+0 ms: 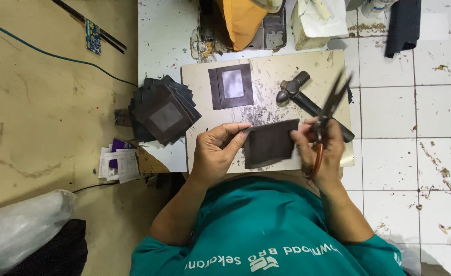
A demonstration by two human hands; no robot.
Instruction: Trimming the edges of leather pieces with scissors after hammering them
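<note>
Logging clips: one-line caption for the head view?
Left hand holds a dark leather piece; right hand grips scissors over a board.

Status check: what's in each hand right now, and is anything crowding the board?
Left hand pinching dark leather piece. Right hand on its other edge, gripping scissors. Hammer lying close behind on the board.

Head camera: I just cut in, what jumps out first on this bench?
The two hands at centre: the left hand and right hand grip a dark brown leather piece by its ends, the right also holding open scissors. Behind them on the beige board lie a hammer and a windowed leather frame. A fanned stack of similar pieces sits left of the board.
</note>
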